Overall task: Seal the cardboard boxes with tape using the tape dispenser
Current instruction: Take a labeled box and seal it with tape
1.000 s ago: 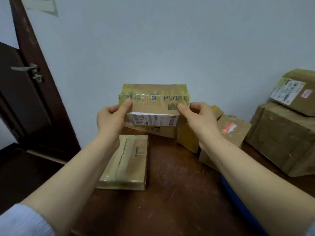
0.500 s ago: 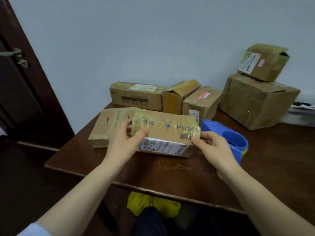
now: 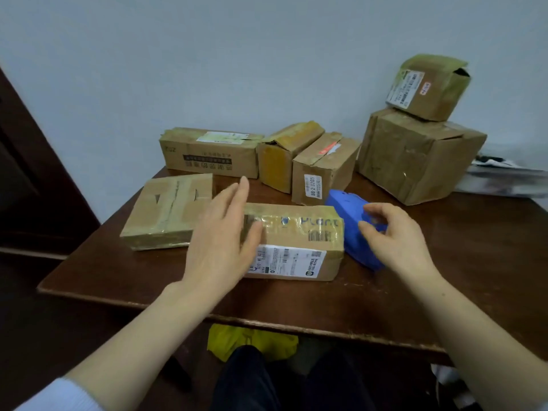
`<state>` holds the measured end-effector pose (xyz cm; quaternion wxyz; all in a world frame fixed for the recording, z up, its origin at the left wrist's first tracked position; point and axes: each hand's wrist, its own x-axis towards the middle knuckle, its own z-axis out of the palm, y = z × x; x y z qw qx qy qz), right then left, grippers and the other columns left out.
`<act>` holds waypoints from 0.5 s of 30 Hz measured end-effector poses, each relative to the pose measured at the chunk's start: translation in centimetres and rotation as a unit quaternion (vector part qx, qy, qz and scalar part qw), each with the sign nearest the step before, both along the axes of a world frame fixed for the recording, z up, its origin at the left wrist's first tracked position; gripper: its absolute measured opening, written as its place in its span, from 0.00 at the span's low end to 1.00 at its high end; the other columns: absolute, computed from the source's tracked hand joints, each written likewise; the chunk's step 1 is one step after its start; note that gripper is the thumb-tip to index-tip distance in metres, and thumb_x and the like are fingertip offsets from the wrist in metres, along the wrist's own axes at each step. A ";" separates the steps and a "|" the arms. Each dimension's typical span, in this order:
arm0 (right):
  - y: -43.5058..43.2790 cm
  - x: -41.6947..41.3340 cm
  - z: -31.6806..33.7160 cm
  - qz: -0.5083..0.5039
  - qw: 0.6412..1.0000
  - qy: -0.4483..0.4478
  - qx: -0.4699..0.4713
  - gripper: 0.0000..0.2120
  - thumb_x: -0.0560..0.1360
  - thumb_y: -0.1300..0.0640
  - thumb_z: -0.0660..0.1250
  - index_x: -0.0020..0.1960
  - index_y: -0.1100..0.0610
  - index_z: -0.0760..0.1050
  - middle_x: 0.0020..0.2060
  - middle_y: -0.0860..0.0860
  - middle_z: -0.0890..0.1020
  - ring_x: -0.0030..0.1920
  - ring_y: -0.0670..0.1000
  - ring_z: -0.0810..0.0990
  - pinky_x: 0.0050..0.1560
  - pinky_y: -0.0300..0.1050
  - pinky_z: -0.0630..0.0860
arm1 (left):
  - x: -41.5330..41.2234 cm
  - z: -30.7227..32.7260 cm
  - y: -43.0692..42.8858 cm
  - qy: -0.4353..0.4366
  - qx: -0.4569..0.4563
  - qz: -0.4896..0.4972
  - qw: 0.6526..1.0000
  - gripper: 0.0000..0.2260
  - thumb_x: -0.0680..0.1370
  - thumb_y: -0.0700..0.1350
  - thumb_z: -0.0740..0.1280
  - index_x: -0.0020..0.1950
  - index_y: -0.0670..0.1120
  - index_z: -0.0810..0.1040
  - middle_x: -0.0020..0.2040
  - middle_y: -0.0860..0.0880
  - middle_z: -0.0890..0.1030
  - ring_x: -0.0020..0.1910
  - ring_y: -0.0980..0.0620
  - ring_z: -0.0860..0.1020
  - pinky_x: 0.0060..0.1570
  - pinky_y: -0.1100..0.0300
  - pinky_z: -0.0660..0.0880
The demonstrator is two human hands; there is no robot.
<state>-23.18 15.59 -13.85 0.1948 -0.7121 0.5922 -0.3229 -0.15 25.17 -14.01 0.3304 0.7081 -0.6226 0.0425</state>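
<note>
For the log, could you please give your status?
Left hand open over labelled box. Right hand at blue tape dispenser, grip unclear. Other boxes stand clear.

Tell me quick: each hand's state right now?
Left hand: open, fingers straight, over the printed box, holding nothing.
Right hand: open, fingers loosely curled at the blue tape dispenser, no grip yet.

A taped, labelled cardboard box (image 3: 296, 232) lies flat; the blue tape dispenser (image 3: 345, 204) sits just beside its right end.
</note>
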 end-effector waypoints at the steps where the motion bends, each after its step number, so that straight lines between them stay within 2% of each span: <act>1: -0.5 -0.3 0.0 -0.001 0.997 0.076 -0.024 0.21 0.77 0.54 0.66 0.68 0.56 0.70 0.63 0.52 0.74 0.62 0.51 0.72 0.58 0.44 0.69 | -0.4 0.1 0.1 -0.066 -0.012 -0.041 0.997 0.27 0.80 0.55 0.60 0.77 0.47 0.60 0.75 0.48 0.64 0.75 0.49 0.60 0.74 0.48 0.57; 3: -1.4 -0.4 -0.2 -0.002 0.974 0.217 -0.067 0.28 0.75 0.46 0.67 0.71 0.55 0.66 0.66 0.53 0.71 0.64 0.55 0.69 0.61 0.47 0.68 | -1.1 -0.3 -0.3 -0.155 0.023 -0.100 0.982 0.30 0.78 0.62 0.54 0.75 0.46 0.64 0.75 0.48 0.65 0.76 0.49 0.59 0.75 0.49 0.51; 4: -1.8 -0.4 -0.3 -0.004 0.961 0.270 -0.067 0.33 0.73 0.41 0.68 0.72 0.55 0.64 0.65 0.54 0.71 0.64 0.56 0.70 0.61 0.48 0.68 | -1.3 -0.6 -0.5 -0.181 0.057 -0.117 0.975 0.34 0.77 0.65 0.52 0.76 0.45 0.63 0.76 0.48 0.63 0.76 0.49 0.58 0.74 0.51 0.48; 6: -2.5 -0.2 -0.3 -0.008 0.945 0.325 -0.015 0.41 0.67 0.33 0.69 0.71 0.57 0.63 0.63 0.55 0.73 0.61 0.56 0.72 0.57 0.48 0.71 | -1.7 -1.0 -0.8 -0.209 0.119 -0.127 0.962 0.39 0.74 0.69 0.47 0.78 0.46 0.55 0.78 0.48 0.56 0.77 0.52 0.52 0.74 0.54 0.43; 7: -2.9 -0.2 -0.4 -0.010 0.943 0.332 0.013 0.42 0.66 0.32 0.69 0.69 0.57 0.64 0.61 0.54 0.74 0.60 0.56 0.73 0.54 0.48 0.72 | -1.8 -1.2 -1.0 -0.219 0.131 -0.125 0.959 0.39 0.74 0.69 0.45 0.79 0.47 0.50 0.79 0.49 0.51 0.77 0.53 0.48 0.73 0.56 0.40; 9: -3.3 -0.4 -0.5 -0.004 0.935 0.353 0.040 0.36 0.68 0.33 0.68 0.65 0.55 0.67 0.55 0.53 0.77 0.56 0.56 0.76 0.46 0.47 0.70 | -1.7 -1.7 -1.4 -0.237 0.146 -0.125 0.952 0.36 0.78 0.66 0.49 0.79 0.49 0.43 0.79 0.51 0.44 0.78 0.54 0.43 0.74 0.57 0.37; 12: -3.6 -0.8 -0.7 0.025 0.923 0.381 0.043 0.24 0.73 0.36 0.63 0.55 0.54 0.70 0.39 0.48 0.75 0.44 0.53 0.75 0.43 0.45 0.66 | -1.6 -1.7 -2.2 -0.234 0.153 -0.136 0.950 0.33 0.81 0.59 0.56 0.79 0.50 0.43 0.79 0.52 0.44 0.78 0.55 0.43 0.72 0.59 0.36; 15: -4.0 -1.0 -0.9 0.047 0.939 0.332 0.070 0.22 0.74 0.38 0.65 0.57 0.54 0.69 0.40 0.48 0.71 0.43 0.51 0.71 0.41 0.45 0.67 | -1.4 -1.6 -3.3 -0.233 0.163 -0.154 0.946 0.31 0.81 0.56 0.56 0.79 0.52 0.44 0.79 0.54 0.45 0.77 0.56 0.43 0.72 0.60 0.37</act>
